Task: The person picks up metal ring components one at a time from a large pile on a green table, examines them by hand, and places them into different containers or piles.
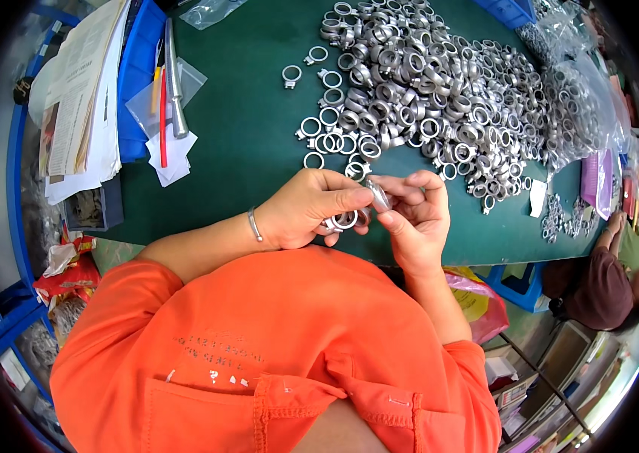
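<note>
My left hand (308, 208) and my right hand (416, 215) meet over the near edge of a green table (244, 151). Between the thumb and fingertips of both hands is one silver metal ring (377, 195), tilted on edge. A second silver ring (345, 221) sits lower in my left hand, tucked under its fingers. A thin bracelet circles my left wrist. Just beyond the hands lies a big heap of the same silver rings (425, 83), with loose ones scattered at its near left side.
Papers (82, 90), a blue tray (135, 75), clear bags with a metal tool (175, 79) and a red pen lie at the left. Bagged rings (583, 106) and a purple pouch sit at the right. Another person (606, 279) sits at lower right.
</note>
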A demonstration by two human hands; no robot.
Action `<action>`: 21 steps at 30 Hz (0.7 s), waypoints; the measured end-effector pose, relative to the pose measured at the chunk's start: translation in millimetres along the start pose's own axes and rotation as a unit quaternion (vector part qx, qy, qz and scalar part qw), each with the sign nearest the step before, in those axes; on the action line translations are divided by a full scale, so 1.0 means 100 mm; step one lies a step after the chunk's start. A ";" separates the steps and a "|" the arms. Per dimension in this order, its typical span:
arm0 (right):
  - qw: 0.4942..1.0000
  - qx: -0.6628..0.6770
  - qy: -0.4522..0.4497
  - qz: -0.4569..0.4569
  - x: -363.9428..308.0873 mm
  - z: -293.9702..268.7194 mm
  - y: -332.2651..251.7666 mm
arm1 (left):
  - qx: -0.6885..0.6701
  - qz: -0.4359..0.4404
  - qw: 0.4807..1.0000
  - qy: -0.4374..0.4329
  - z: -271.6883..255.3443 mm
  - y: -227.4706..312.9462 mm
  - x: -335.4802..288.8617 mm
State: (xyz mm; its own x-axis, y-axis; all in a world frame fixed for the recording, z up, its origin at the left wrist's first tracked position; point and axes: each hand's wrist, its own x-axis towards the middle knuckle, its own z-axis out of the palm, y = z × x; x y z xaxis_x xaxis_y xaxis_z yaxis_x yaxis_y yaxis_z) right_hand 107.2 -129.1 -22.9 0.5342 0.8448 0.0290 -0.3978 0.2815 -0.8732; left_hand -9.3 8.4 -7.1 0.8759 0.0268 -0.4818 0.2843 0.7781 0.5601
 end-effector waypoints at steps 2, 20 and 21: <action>1.000 -0.024 -0.009 0.001 -0.01 -0.01 -0.01 | 0.011 -0.007 1.000 0.003 0.01 0.01 -0.01; 0.998 -0.047 -0.017 -0.032 0.00 -0.04 0.00 | 0.028 0.013 0.999 0.026 0.07 0.00 -0.01; 0.998 -0.047 -0.017 -0.033 0.00 -0.05 -0.01 | 0.021 0.020 0.999 0.025 0.07 -0.01 -0.01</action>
State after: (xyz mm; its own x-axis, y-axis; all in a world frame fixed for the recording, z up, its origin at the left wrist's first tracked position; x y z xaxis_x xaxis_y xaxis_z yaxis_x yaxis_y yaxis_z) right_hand 110.9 -131.6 -24.4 0.5306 0.8414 0.1028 -0.2895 0.2939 -0.9109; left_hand -7.6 3.2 -2.6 0.8665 0.0898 -0.4910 0.2665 0.7485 0.6072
